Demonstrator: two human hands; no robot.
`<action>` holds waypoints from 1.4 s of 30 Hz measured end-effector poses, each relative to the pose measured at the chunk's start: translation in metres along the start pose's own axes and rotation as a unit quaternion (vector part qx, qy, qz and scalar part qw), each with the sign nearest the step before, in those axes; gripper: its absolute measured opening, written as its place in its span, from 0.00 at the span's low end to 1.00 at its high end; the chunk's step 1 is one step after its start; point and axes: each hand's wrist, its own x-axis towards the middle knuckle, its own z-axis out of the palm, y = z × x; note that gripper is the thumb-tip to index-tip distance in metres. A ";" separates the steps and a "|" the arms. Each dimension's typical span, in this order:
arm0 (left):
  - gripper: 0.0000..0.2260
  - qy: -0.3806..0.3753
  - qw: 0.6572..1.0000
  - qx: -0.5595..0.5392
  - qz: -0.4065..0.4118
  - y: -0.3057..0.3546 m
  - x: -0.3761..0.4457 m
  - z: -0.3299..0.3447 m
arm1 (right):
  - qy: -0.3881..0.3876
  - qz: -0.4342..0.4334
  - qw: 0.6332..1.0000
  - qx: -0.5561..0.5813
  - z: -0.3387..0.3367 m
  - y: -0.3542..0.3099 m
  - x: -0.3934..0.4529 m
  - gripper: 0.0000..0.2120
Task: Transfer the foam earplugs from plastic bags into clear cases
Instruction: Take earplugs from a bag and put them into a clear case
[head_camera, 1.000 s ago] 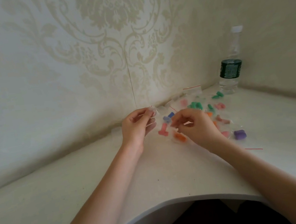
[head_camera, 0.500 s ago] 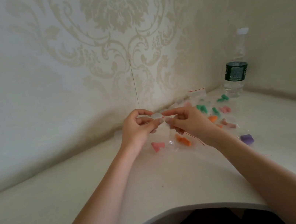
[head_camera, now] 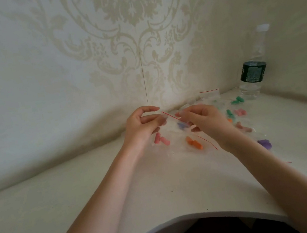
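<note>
Earplugs (head_camera: 182, 125) — apparently blue — inside held bag (head_camera: 171, 120)

Bag (head_camera: 171, 120) between my fingers is thin clear plastic, glossy, with a red strip along the top. Earplugs look like matt foam — pink pair (head_camera: 161, 139), orange pair (head_camera: 193, 142). Desk (head_camera: 159, 186) is a smooth white surface, slight sheen, material unclear. Wallpaper (head_camera: 136, 38) is matt with a faintly raised damask pattern. Bottle (head_camera: 253, 72) — clear plastic, glossy dark green label.

Home: damask wallpaper (head_camera: 136, 38), white corner desk (head_camera: 159, 186)
</note>
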 end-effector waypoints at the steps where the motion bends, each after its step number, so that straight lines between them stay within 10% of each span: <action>1: 0.12 -0.005 1.000 0.017 0.003 0.001 -0.002 0.001 | -0.002 -0.011 1.000 -0.007 -0.001 -0.001 0.000 0.04; 6: 0.12 0.009 0.999 0.045 0.012 -0.002 -0.003 0.006 | -0.023 0.000 1.000 0.000 -0.002 -0.001 -0.003 0.04; 11: 0.09 0.072 0.956 0.193 0.211 -0.001 -0.011 0.014 | 0.034 0.027 0.997 0.065 -0.008 -0.002 0.000 0.02; 15: 0.10 -0.047 0.987 0.109 0.105 0.007 -0.020 0.030 | 0.044 0.014 0.995 0.092 -0.009 -0.003 -0.005 0.05; 24: 0.07 -0.040 0.999 -0.035 -0.001 -0.005 -0.015 0.030 | 0.013 -0.006 0.999 0.037 -0.002 -0.006 -0.011 0.06; 42: 0.11 -0.076 0.974 0.209 0.035 -0.008 -0.014 0.028 | 0.085 -0.279 0.918 -0.267 0.009 0.007 -0.017 0.05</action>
